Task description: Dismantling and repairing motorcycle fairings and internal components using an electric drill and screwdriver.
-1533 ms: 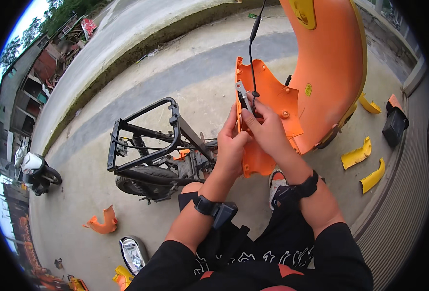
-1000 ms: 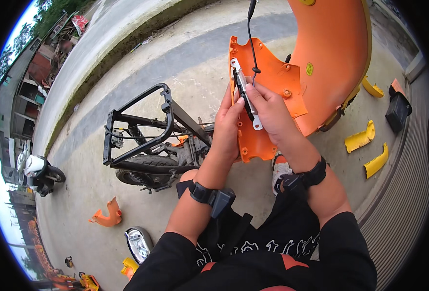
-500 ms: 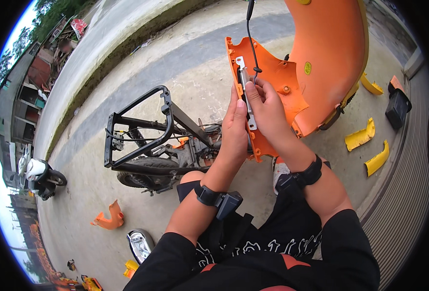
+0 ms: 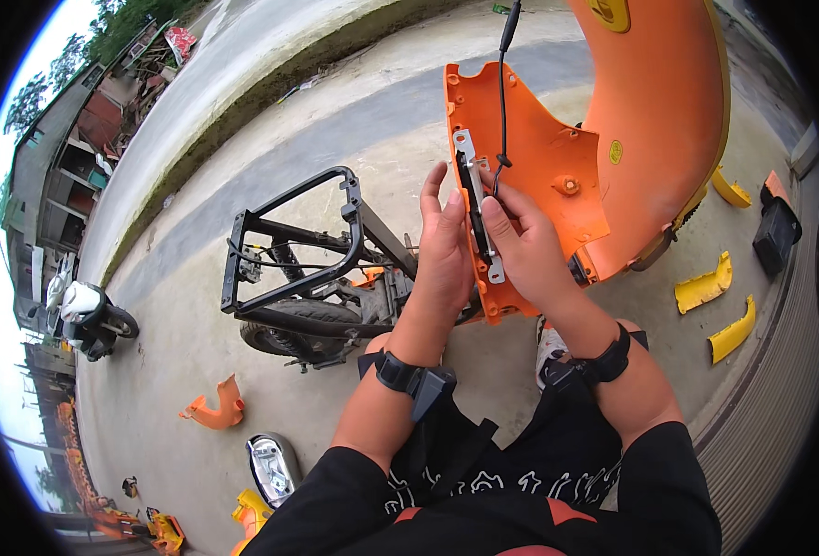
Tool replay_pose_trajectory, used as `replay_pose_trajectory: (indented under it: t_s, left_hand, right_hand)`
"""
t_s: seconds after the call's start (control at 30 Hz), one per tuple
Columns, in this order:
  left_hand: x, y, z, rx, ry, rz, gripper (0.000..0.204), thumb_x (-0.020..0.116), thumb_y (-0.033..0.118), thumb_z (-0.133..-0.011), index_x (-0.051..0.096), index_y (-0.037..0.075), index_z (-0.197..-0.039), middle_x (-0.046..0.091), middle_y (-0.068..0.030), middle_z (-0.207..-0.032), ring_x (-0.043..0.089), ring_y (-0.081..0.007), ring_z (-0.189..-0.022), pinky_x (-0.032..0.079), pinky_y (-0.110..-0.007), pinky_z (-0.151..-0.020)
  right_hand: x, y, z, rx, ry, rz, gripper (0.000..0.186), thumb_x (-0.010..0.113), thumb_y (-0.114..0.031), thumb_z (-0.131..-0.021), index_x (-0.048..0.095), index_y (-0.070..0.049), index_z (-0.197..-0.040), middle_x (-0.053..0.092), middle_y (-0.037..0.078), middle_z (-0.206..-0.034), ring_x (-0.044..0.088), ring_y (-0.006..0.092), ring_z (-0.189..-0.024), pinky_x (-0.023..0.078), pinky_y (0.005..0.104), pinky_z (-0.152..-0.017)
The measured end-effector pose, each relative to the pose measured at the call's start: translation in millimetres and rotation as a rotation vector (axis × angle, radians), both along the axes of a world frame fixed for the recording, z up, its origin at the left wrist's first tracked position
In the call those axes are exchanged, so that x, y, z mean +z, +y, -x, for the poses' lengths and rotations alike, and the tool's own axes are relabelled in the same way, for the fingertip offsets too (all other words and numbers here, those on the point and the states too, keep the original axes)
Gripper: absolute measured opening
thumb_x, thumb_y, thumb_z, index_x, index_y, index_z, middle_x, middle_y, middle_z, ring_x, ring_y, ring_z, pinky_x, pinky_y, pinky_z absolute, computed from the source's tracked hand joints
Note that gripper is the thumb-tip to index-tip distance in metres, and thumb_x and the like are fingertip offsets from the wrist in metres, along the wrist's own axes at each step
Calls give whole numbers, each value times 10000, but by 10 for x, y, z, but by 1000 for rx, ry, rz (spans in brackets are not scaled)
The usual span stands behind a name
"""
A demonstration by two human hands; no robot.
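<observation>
- A silver-and-black strip (image 4: pixel 477 199) is being flanked by both hands, lying lengthwise along the inner side of the left edge of an orange panel (image 4: pixel 548 144).
- The strip is being approached from the left by the left hand (image 4: pixel 444 248), its thumb just beside it, and from the right by the right hand (image 4: pixel 532 255), its thumb against it.
- The strip's middle is being partly covered by the right thumb, and the lower end of a black cable (image 4: pixel 503 111) is being hidden by the right fingers; the cable's top is being cut off by the upper edge.
- The left hand is being kept loosely open, thumb and index finger parted; no firm grip is being shown.
- The right hand is being held half curled; whether strip or cable is being gripped cannot be told.
- Both forearms are being angled inward, hands nearly meeting.
</observation>
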State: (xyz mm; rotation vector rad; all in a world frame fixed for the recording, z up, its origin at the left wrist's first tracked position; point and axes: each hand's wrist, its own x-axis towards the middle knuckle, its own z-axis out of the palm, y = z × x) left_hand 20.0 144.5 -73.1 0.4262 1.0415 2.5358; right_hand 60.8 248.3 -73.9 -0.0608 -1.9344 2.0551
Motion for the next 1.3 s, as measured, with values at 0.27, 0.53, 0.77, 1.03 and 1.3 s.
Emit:
replay_pose_trajectory:
  t_s: [0.27, 0.53, 0.77, 1.03, 1.3]
  left_hand:
    - [-29, 63, -12, -58, 135, 91, 637, 400, 345, -1049, 126, 173, -1598, 434, -90, -1451, 518, -209, -1234, 449, -375, -1053]
    - [-7, 92, -86, 66, 269, 213, 655, 428, 287, -1026, 134, 148, -1594, 353, -114, -1549, 411, -260, -1388, 374, -396, -1128]
    - [-12, 20, -74, -6, 199, 87, 790, 540, 262, -948, 97, 145, -1591, 378, -123, -1500, 415, -258, -1359, 338, -403, -1136]
    - [35, 13, -46, -35, 181, 114, 990, 647, 208, -855, -6, 197, -1599, 409, -101, -1407, 407, -252, -1347, 330, -422, -1142]
    - [96, -74, 50, -55, 311, 397, 1105, 572, -37, -719, -14, 278, -1601, 464, -108, -1296, 527, -241, -1172, 474, -384, -1000]
  right_hand:
    - [-64, -64, 32, -95, 120, -34, 516, 486, -391, -1049, 503, -24, -1412, 533, 129, -1201, 561, 146, -1037, 476, 287, -891]
    - [42, 40, -39, -56, 59, -31, 489, 552, -347, -1028, 522, -28, -1397, 527, 119, -1193, 584, 152, -1010, 495, 288, -865]
    - [115, 37, -114, 7, 9, 36, 471, 613, -292, -1002, 540, -27, -1384, 517, 94, -1175, 606, 138, -915, 516, 278, -815]
    - [49, 52, -119, 5, 54, -99, 423, 534, -192, -1035, 507, -27, -1423, 513, 117, -1221, 541, 180, -1108, 461, 278, -952]
    - [94, 290, -34, 189, -264, 397, 374, 481, -76, -1006, 570, 2, -1362, 634, 102, -1244, 621, 146, -1070, 494, 276, -935]
